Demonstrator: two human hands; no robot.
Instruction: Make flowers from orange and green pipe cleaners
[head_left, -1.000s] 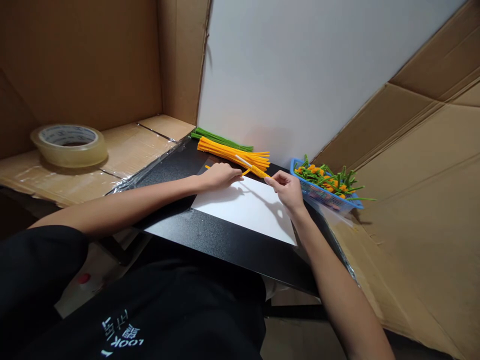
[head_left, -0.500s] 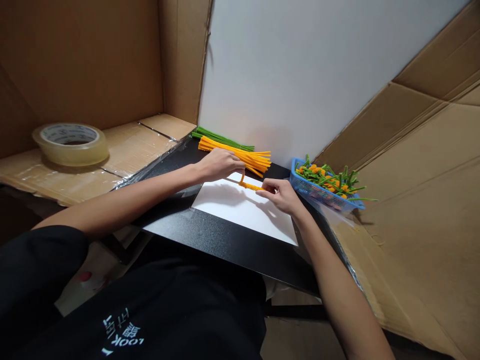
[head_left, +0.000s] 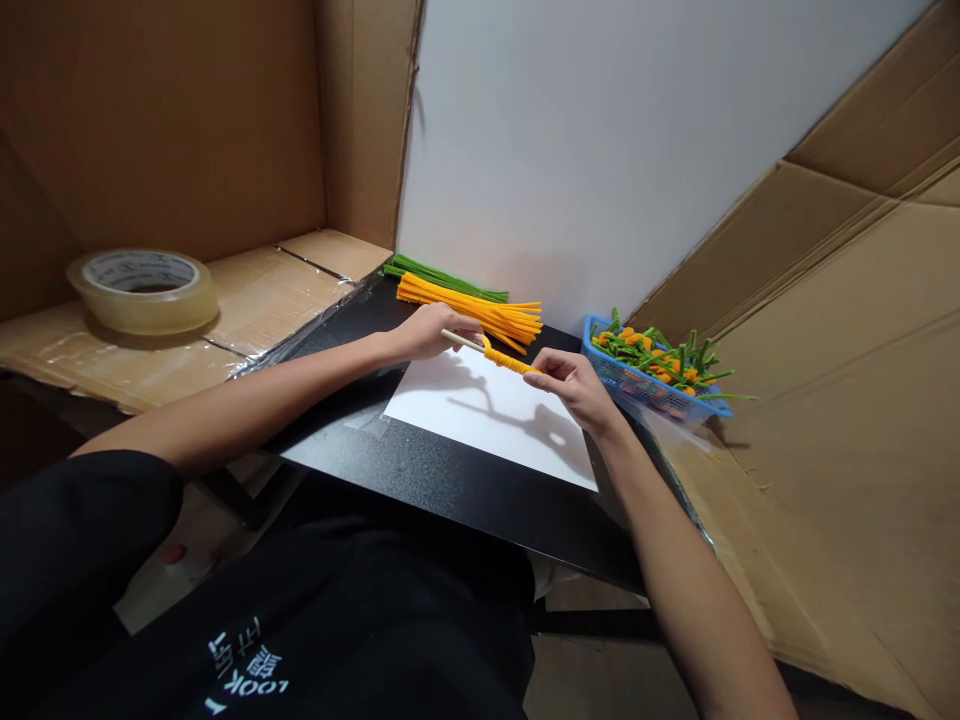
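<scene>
Now a white stick (head_left: 459,340) is back in view, coiled with orange pipe cleaner (head_left: 506,360).
It is pinched by the left hand (head_left: 433,333), the coil by the right hand (head_left: 568,385).

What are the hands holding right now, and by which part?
The right hand pinches the end of an orange pipe cleaner coiled around a thin white stick. The left hand appears to hold the stick's bare end.

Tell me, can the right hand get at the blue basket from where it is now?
Probably yes. The right hand lies close beside the blue basket, and nothing stands between them. But its fingers are pinching the orange pipe cleaner, so it would likely need to let go first.
</scene>
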